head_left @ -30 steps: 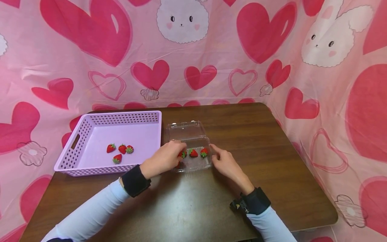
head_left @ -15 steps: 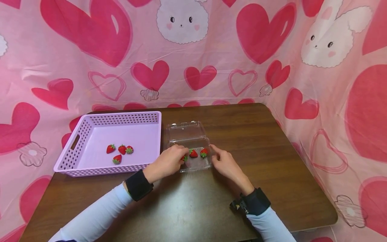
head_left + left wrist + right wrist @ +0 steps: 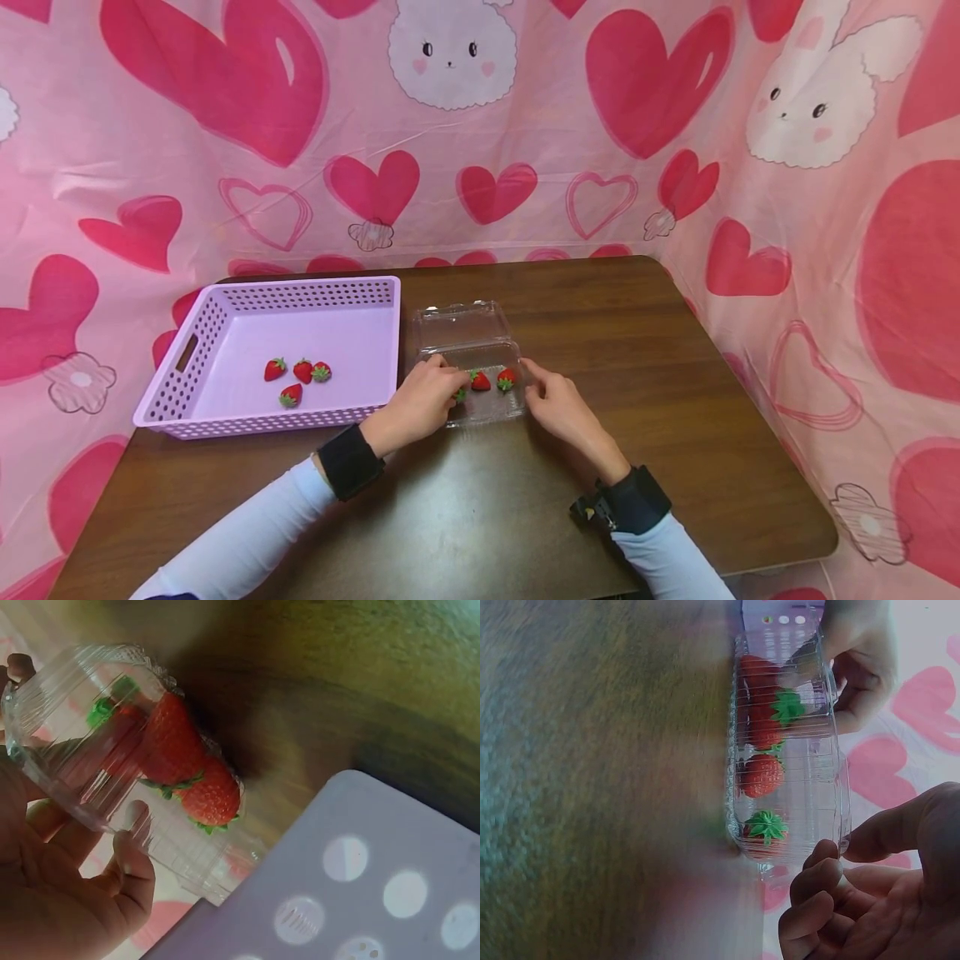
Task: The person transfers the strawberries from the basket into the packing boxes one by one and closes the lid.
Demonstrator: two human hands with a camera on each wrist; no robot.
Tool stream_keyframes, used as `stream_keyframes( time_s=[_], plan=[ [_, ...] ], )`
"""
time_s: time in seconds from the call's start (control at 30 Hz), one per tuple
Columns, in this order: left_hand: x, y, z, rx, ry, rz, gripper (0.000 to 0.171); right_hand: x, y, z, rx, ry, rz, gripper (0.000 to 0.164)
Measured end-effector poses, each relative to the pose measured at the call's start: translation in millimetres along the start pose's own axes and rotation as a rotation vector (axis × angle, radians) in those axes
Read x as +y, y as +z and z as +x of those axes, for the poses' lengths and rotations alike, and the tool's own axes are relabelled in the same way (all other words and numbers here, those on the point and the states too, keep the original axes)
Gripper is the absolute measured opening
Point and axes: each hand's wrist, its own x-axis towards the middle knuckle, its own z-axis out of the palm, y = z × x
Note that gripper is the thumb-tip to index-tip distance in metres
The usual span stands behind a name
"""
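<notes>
A clear plastic clamshell box (image 3: 491,408) stands with its lid folded back. Inside it, a middle strawberry (image 3: 480,381) and a right-hand strawberry (image 3: 507,379) show plainly. My left hand (image 3: 420,396) reaches into the box's left end, its fingertips around a green-leaved strawberry (image 3: 763,724); other strawberries (image 3: 214,795) lie close to those fingers. In the head view, the hand hides most of that end. My right hand (image 3: 562,404) pinches the box's right rim between thumb and fingers, also visible in the right wrist view.
A lilac perforated basket (image 3: 400,325) stands left of the box, with several strawberries (image 3: 291,394) on its floor. Both rest on a brown wood-grain table (image 3: 615,333). A pink heart-print cloth (image 3: 555,100) hangs behind and to the right.
My left hand has shifted slightly right and toward me within the box's left end, covering strawberries seen there before. My right hand stays at the rim.
</notes>
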Motion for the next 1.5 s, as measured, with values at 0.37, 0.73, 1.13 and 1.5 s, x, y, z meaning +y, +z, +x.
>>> stream_keyframes(
  time_s=[0.37,0.73,1.13,1.5],
  plan=[
    [-1.6,1.6,0.5,-0.057,-0.015,-0.012,0.022,-0.9,1.3,-1.6,-0.004,0.013,0.006,0.056],
    [-1.5,0.9,-0.7,-0.084,-0.017,0.018,0.022,-0.8,1.2,-1.9,-0.012,0.023,0.018,0.055],
    [-3.0,-1.3,-1.8,-0.053,0.002,-0.003,0.019,-0.8,0.1,-0.6,-0.004,0.014,0.013,0.055],
    [0.6,-19.5,1.2,-0.086,-0.096,-0.122,0.023,-1.6,-0.5,-1.2,-0.013,0.021,0.025,0.055]
  ],
)
